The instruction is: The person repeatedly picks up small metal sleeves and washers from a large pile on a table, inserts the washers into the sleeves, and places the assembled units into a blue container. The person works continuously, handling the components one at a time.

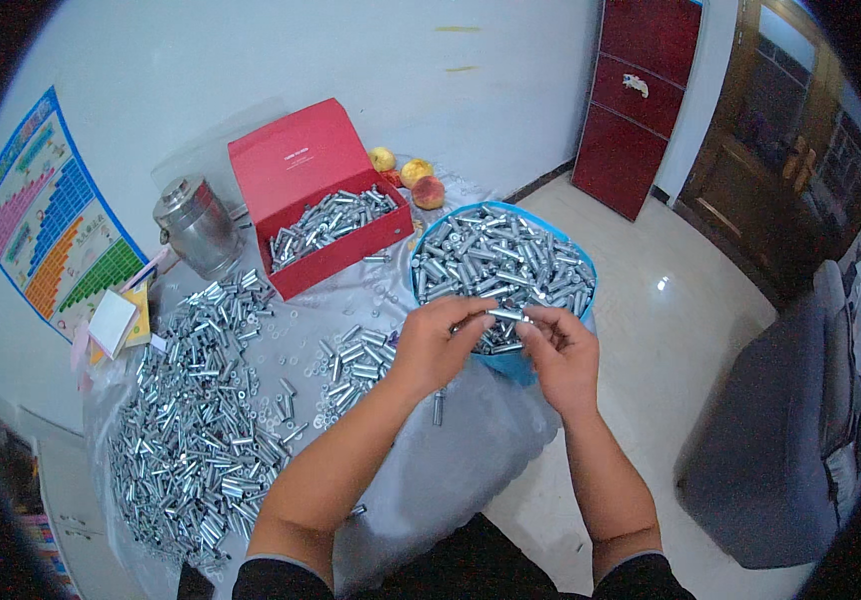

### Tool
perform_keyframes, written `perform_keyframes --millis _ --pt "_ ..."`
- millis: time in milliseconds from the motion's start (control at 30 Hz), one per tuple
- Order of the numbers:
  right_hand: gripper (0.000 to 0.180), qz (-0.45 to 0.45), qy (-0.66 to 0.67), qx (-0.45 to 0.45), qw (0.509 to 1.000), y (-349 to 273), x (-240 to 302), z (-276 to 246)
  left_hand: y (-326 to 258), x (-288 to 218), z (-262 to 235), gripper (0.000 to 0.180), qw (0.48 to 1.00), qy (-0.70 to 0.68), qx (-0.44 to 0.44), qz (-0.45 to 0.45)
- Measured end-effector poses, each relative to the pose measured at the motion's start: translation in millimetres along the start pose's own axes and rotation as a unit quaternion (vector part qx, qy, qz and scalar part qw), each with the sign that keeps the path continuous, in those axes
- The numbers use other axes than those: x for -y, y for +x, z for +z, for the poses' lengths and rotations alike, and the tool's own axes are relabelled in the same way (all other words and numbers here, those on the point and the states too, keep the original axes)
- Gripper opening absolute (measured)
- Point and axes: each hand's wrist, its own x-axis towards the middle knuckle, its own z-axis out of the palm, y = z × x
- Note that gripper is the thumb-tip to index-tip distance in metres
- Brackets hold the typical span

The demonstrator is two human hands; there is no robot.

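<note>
Metal sleeve (507, 314) is the piece in hand now: a short, shiny silver tube, and you hold it between both hands just over the near rim of the blue bowl (511, 362). At far left, a loose heap of the same tubes (201, 420) lies on the table (471, 440), which has a pale, smooth plastic cover, with small flat washers (286, 405) among them. Behind stand a round steel pot (196, 225) and an open red cardboard box (326, 215) half full of tubes. Your left hand (436, 345) closes its grip on the left end of the sleeve, and your right hand (561, 355) pinches the right end. I judge you are joining or checking this one piece. The next move needs a fine, steady fingertip grip, because the metal looks slippery.
</note>
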Motion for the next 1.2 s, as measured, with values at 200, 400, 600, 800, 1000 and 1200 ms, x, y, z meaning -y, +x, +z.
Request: perform_keyframes --millis 200,400,600,800,1000,1200 --pt "0.019 -0.117 -0.177 -0.063 0.975 43.1 14.1 -4.5 66.6 7.3 -2.6 0.025 0.989 0.081 0.007 0.125" --pt "0.018 -0.157 -0.289 -0.087 0.940 81.7 8.4 -3.4 112.2 34.1 6.4 0.020 0.981 0.126 0.020 0.144" --pt "0.013 -0.204 -0.376 -0.055 0.902 88.7 -1.3 -1.6 122.5 46.9 4.4 0.015 0.964 0.165 0.088 0.189" --pt "0.013 -0.175 -0.356 -0.065 0.915 90.4 1.2 2.4 119.7 58.0 6.9 0.020 0.969 0.156 0.087 0.173" --pt "0.012 -0.191 -0.322 -0.054 0.926 82.3 10.7 5.5 95.3 39.3 -21.8 0.021 0.991 0.116 0.028 0.066" --pt "0.009 -0.239 -0.286 -0.046 0.927 65.2 18.8 27.9 48.1 33.7 -58.3 0.017 0.996 0.085 -0.006 -0.013"
